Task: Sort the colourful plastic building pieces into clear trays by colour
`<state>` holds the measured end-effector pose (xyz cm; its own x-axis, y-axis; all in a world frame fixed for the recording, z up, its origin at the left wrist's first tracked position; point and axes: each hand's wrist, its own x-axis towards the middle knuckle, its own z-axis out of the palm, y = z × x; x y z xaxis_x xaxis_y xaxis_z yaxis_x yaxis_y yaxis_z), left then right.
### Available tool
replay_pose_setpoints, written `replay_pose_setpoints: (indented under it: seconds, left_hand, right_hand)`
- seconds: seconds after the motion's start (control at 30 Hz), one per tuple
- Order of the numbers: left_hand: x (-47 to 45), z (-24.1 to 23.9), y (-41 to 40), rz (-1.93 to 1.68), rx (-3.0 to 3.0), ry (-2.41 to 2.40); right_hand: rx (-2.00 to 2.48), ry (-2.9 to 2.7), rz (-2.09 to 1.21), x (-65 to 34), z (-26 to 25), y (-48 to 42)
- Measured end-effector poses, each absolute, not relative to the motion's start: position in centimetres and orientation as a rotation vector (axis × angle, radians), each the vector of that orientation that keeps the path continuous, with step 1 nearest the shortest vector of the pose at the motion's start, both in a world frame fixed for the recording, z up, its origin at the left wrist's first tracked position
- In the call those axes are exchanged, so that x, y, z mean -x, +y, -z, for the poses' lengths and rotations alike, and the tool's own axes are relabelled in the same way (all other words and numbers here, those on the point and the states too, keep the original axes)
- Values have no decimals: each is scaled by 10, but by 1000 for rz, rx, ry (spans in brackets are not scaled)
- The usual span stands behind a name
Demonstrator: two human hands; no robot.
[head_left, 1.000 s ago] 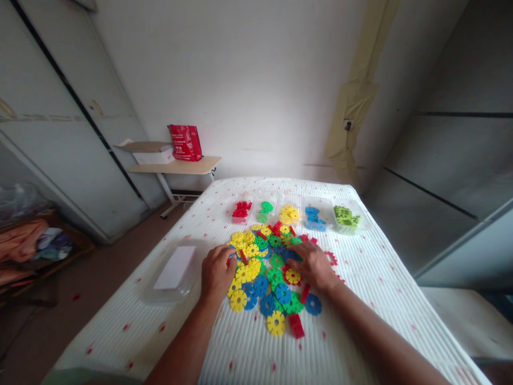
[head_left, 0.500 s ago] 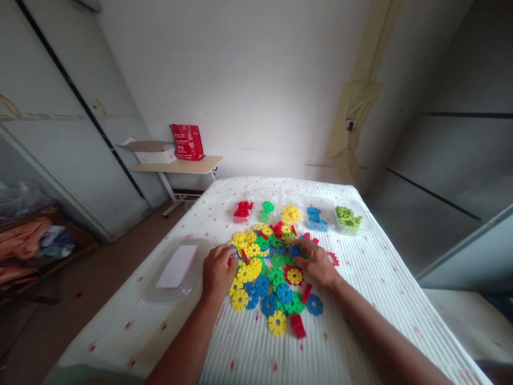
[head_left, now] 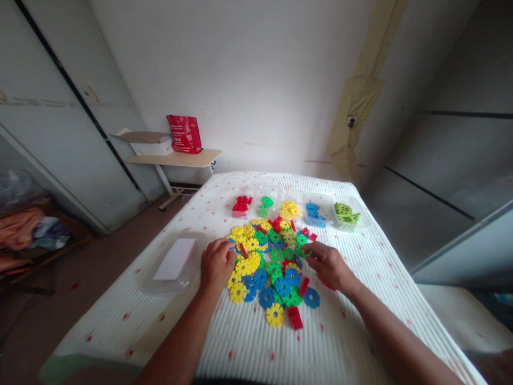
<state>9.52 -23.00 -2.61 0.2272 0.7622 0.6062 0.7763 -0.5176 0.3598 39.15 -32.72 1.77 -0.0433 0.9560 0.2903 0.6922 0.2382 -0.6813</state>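
Loose heap of toothed plastic discs (head_left: pixel 260 278) (yellow, blue, green, red), flat, overlapping.

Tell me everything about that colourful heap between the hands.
The heap is loose, flat plastic discs with notched flower-like edges, yellow, blue, green and red, plus a few red blocks, overlapping on the white ribbed cover. The left hand rests on its left edge, the right hand at its right edge.

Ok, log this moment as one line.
left hand: curled at left edge of pile | right hand: touching green piece | colour-sorted trays: beyond pile
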Motion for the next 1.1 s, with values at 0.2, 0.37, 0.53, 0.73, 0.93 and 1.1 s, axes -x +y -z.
replay_pose_setpoints:
  seconds: [0.2,0.37,0.53,0.73,0.93,1.1]
  left_hand:
    - [-97,25,-231,1178,2455,-1534]
    - [-96,24,-232,1169,2449,-1553]
    - [-97,24,-232,1160,2454,-1550]
    - [-97,24,-232,1162,2460,-1537]
    - [-98,24,-232,1145,2455,-1551]
    - [-98,25,-232,1153,2445,-1538]
  right_hand:
    - [1578,-1982,-276,-380,-9,-332]
    - [1559,-1989,-373,-373,-19,-330]
    - [1502,-2107,-563,-370,-23,-332]
    - [1534,-2193,-535,-369,-21,-327]
    - [1578,-2246,-449,-367,-18,-325]
    - [1575,-2223,-402,-371,-14,-321]
